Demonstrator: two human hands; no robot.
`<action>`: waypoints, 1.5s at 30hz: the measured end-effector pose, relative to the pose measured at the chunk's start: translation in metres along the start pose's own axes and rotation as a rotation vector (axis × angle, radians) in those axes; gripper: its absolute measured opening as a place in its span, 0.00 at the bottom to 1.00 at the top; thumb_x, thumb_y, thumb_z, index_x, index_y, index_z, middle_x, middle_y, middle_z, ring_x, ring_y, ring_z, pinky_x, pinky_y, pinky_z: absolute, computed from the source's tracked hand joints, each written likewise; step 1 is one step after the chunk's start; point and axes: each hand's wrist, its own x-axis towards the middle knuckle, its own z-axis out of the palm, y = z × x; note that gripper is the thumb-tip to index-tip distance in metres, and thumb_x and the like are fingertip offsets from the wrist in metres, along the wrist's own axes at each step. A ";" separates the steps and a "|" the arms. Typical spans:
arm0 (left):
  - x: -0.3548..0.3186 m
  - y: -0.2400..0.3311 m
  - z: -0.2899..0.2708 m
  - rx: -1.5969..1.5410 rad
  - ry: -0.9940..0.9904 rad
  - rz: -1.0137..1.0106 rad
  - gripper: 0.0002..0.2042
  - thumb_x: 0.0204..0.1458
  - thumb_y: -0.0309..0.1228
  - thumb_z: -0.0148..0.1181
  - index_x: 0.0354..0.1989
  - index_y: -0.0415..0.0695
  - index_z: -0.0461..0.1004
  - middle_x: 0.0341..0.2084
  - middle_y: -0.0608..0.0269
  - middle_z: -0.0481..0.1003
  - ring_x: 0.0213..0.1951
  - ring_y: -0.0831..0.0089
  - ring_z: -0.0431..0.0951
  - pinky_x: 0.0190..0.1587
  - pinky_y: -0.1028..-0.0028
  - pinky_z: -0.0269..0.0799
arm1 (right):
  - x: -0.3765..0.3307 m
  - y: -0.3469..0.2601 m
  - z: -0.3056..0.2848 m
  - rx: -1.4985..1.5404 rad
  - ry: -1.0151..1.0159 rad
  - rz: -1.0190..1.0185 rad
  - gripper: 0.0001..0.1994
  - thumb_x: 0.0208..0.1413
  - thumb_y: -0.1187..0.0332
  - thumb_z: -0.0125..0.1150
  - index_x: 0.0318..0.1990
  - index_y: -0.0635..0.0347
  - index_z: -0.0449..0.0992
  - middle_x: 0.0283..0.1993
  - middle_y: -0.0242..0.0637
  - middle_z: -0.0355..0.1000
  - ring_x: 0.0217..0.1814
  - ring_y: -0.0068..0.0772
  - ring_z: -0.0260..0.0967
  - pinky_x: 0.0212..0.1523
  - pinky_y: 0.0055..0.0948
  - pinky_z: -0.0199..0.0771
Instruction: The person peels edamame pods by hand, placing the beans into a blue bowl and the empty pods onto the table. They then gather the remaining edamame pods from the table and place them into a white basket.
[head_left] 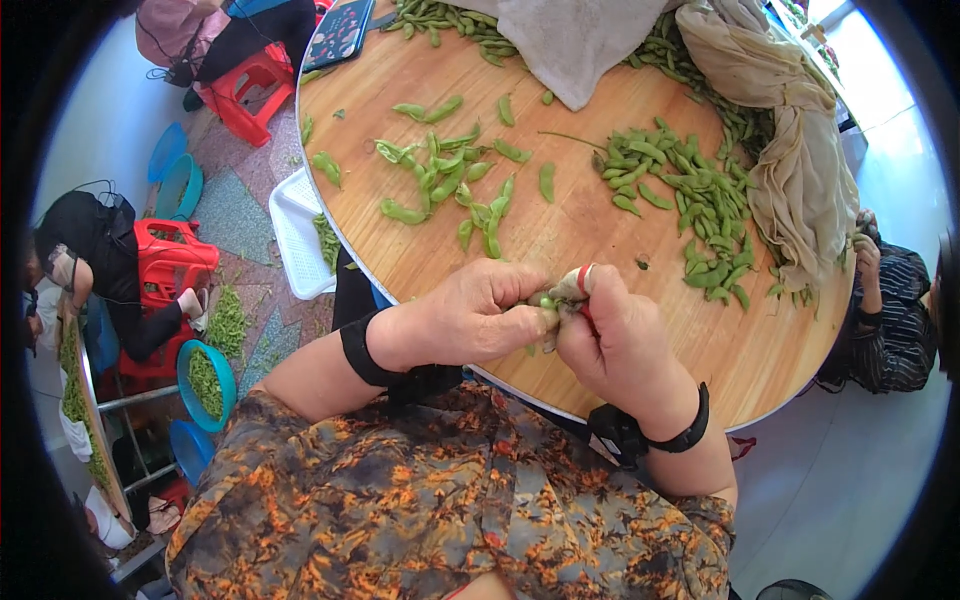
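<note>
My left hand (470, 312) and my right hand (632, 348) meet above the near edge of the round wooden table (590, 243). Between their closed fingertips is a green soybean pod (545, 300), mostly covered by the fingers, with a round green bean showing. A whitish cover with a red band (583, 280) wraps a finger of my right hand. Beyond my left hand lies a loose group of pods (445, 172). A larger heap of pods (705, 205) sits farther right, past my right hand.
Beige cloth (790, 150) covers pods along the table's right rim, and a pale cloth (575, 40) lies at the back. A white plastic basket (292, 235) adjoins the left rim. Red stools (245, 95), teal basins (207, 385) and seated people (895, 310) surround the table.
</note>
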 end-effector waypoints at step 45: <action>0.005 0.001 -0.008 -0.289 0.143 -0.081 0.09 0.55 0.27 0.39 0.37 0.41 0.67 0.23 0.68 0.66 0.20 0.82 0.62 0.21 0.84 0.54 | 0.020 -0.002 0.002 -0.430 0.230 -0.072 0.10 0.45 0.74 0.58 0.35 0.62 0.66 0.23 0.38 0.65 0.20 0.39 0.68 0.20 0.31 0.69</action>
